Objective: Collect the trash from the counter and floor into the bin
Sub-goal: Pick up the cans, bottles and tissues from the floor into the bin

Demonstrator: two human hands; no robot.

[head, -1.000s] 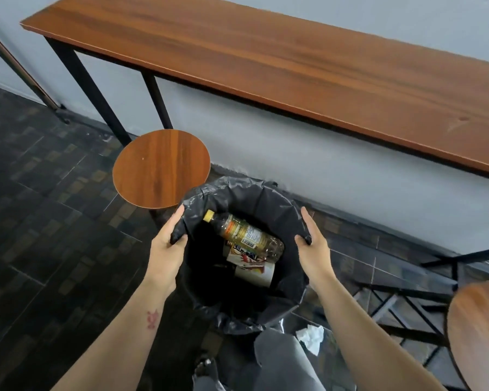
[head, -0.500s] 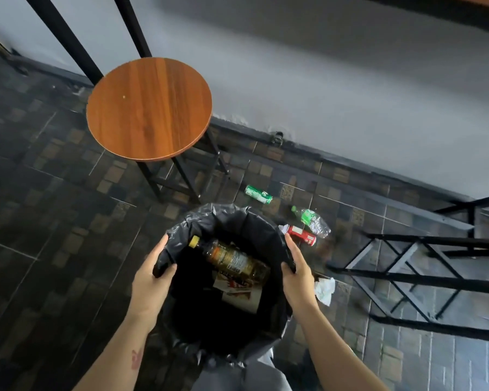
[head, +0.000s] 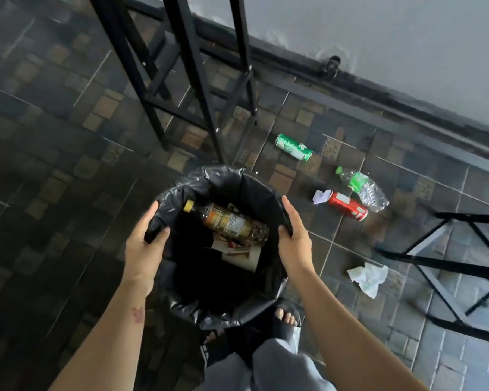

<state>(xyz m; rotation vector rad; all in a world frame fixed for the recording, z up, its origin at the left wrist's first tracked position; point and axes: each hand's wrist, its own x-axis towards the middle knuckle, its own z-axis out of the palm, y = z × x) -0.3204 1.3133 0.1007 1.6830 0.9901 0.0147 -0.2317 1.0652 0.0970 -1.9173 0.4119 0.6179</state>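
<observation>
1. Two bare hands share the load. The left hand [head: 141, 249] and the right hand [head: 294, 244] grip opposite sides of the rim of a black-lined round bin [head: 223, 179]. Each thumb is hooked inside the liner, with the fingers laid down the outside. Whether the bin's base touches the dark tiled floor [head: 54, 193] cannot be told.
2. Trash is already inside: a brown plastic bottle with a yellow cap [head: 229, 221] lies across a printed paper carton [head: 237, 253].
3. The step in hand appears to be bringing the bin to the litter on the floor. It is likely done best by keeping the rim level and both grips even, so the bottle does not roll out. The bin would then be set down just beside the litter on the person's right, within easy reach of a freed hand.
4. Five pieces wait on the tiles:
   - A green drink can [head: 293, 146] lies farthest out, toward the grey wall [head: 378, 38].
   - A red drink can [head: 347, 208] lies against a crushed clear plastic bottle with a green label [head: 363, 187].
   - A small white paper wad [head: 321, 196] sits at the red can's near end.
   - A larger crumpled white tissue [head: 369, 276] lies apart from these, closer to the person.
5. Three things stand in the way:
   - A black metal stool frame [head: 192, 88] rises just behind the bin.
   - A second black metal frame [head: 449, 266] stands at the right, with the tissue near its foot, so a reach there may need care.
   - A sandalled foot [head: 287, 317] shows under the bin's near rim and should stay clear when the bin goes down.
</observation>
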